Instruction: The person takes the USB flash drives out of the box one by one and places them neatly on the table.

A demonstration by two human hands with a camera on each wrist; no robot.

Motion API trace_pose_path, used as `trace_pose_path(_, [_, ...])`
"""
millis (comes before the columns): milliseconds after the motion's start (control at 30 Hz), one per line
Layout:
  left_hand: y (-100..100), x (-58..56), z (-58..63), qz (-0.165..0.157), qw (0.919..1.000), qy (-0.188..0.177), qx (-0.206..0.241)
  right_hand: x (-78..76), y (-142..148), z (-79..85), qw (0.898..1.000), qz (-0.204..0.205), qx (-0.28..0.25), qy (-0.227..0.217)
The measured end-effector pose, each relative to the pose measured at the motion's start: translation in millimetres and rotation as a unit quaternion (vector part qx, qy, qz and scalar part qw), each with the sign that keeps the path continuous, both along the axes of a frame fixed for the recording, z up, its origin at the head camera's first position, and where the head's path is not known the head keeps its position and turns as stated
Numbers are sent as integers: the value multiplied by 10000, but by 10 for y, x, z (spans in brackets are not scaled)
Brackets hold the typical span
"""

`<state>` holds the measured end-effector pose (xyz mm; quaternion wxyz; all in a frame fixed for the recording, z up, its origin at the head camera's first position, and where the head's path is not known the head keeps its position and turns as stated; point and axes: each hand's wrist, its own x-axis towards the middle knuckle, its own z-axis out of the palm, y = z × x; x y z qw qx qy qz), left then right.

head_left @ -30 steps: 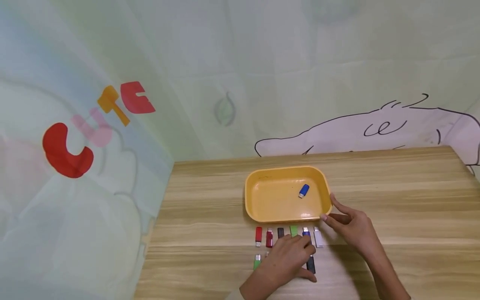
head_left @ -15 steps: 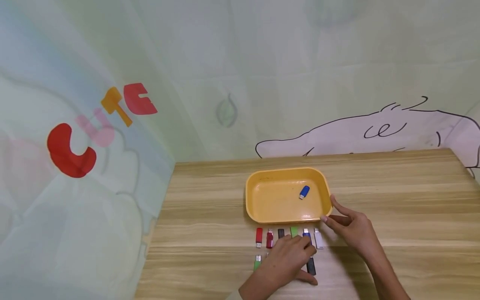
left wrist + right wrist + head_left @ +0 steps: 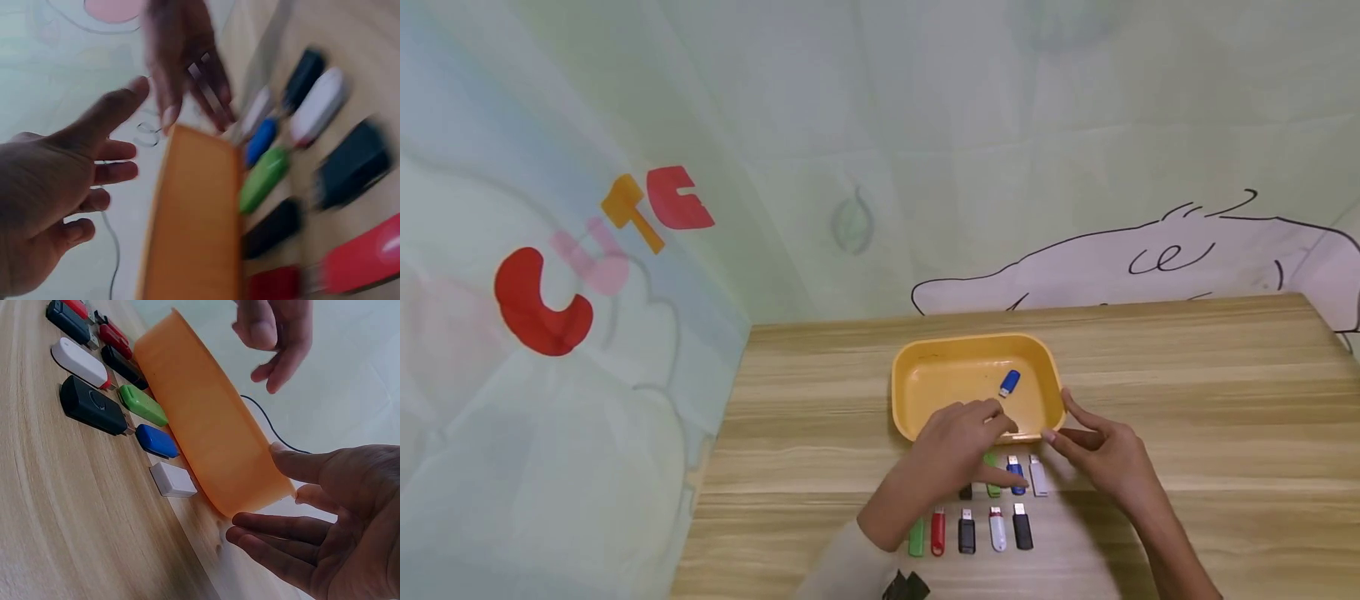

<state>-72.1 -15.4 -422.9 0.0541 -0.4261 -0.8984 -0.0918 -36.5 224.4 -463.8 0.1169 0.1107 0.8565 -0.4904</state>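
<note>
My left hand (image 3: 955,442) hovers over the near edge of an orange plastic tray (image 3: 917,392). Its fingers are loosely bent with the thumb apart, and the left wrist view shows nothing in them. At the tray's near right corner, my right hand (image 3: 1108,462) holds the rim between thumb and index finger. One blue USB stick (image 3: 1009,383) lies inside the tray. In front of it, two rows of USB sticks rest on the table, among them a blue one (image 3: 1016,475), a white one (image 3: 1038,477) and a black one (image 3: 1022,527). My left hand and forearm hide part of the rows.
The wood-grain table (image 3: 1225,392) extends to both sides of the tray. A printed cloth backdrop (image 3: 850,125) hangs behind it and along the left side. A red USB stick (image 3: 937,532) and a green one (image 3: 917,537) lie close beside my left forearm.
My left hand has lifted away from the USB sticks and moved forward over the tray's near edge, uncovering most of the front row. My right hand stays at the tray's corner.
</note>
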Motion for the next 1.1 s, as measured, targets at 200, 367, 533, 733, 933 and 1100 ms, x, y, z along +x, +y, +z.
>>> trace_pose_path(200, [51,-338,160,405,9972,-537,-320,-3,7,-14,10000,2,3,-15])
trace_pose_path(367, [109,-536,196,534,9943,-575,-717,-4,13,-18,10000,-34,15,-47])
trace_pose_path(533, [157,-670,163,611,9900,-637,-1101,-11,7,-19,10000,-24,-5,-38])
trace_pose_path(733, [242,-801,121,529,9882,-755,-1223,-11,10,-15,10000,-15,-15,-31])
trace_pose_path(933, [326,-905,113,467,9841,-980,-1408,-20,14,-14,10000,7,-18,-23])
trace_pose_path(1100, [376,-963,90,456,9813,-1147,-1474,-24,22,-10,10000,31,21,-5])
